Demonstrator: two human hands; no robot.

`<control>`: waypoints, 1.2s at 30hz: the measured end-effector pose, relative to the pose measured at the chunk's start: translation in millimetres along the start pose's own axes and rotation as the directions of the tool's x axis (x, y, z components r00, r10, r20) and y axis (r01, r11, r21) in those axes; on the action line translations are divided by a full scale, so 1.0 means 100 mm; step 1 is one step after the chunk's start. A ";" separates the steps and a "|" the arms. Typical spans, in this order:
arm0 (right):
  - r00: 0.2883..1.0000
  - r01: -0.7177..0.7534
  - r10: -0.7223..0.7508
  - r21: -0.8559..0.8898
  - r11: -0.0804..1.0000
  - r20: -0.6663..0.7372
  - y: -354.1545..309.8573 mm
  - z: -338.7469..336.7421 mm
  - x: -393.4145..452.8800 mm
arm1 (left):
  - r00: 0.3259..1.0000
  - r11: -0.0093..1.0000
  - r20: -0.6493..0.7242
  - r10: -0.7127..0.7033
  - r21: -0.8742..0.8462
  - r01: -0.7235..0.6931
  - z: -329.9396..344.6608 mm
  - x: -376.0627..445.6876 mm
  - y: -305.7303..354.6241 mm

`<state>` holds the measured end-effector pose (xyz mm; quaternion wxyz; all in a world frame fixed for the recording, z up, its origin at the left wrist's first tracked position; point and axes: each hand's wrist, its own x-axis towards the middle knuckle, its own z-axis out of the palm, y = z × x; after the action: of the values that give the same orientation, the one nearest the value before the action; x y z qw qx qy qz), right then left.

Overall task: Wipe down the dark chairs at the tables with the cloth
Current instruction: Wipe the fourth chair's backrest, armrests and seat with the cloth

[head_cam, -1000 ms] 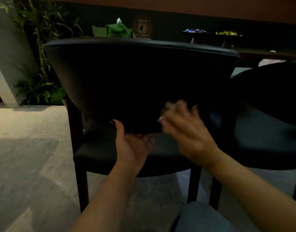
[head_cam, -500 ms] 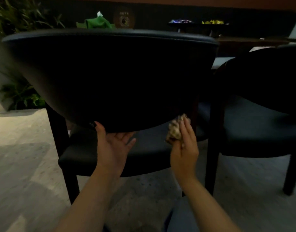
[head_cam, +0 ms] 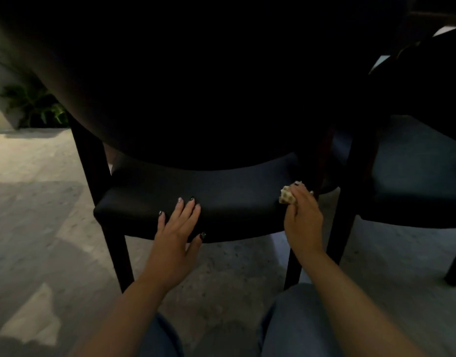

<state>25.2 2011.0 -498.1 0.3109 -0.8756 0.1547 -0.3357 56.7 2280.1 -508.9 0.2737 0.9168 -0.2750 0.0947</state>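
Dark chair (head_cam: 234,199) fills centre frame, backrest looming at 12 o'clock, seat rear edge just below centre. Left hand (head_cam: 176,228) lies flat on the seat edge at about 7 o'clock from centre, fingers (head_cam: 188,210) straight and slightly spread, thumb hooked under the edge. Right hand (head_cam: 302,217) at 4 o'clock grips the cloth (head_cam: 287,195), fingers curled round it; bunched pale patterned cloth pressed on the seat's right rear corner beside the chair leg. Second dark chair (head_cam: 415,166) at 3 o'clock, just beside the first. Potted plant (head_cam: 36,106) at 9 o'clock; pot hidden. Speckled floor (head_cam: 41,202) below. Blue-jeaned knees (head_cam: 293,325) at 6 o'clock.
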 end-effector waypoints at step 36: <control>0.966 0.259 -0.260 -0.118 0.958 0.012 -1.21 0.88 -0.42 | 0.521 -0.318 0.492 -0.698 -0.864 0.390 0.05 -0.18 -0.61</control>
<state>63.0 2161.8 -491.4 0.2111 -0.9047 0.0589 -0.3653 76.1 2328.1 -546.3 0.8372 0.4639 0.2480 -0.1497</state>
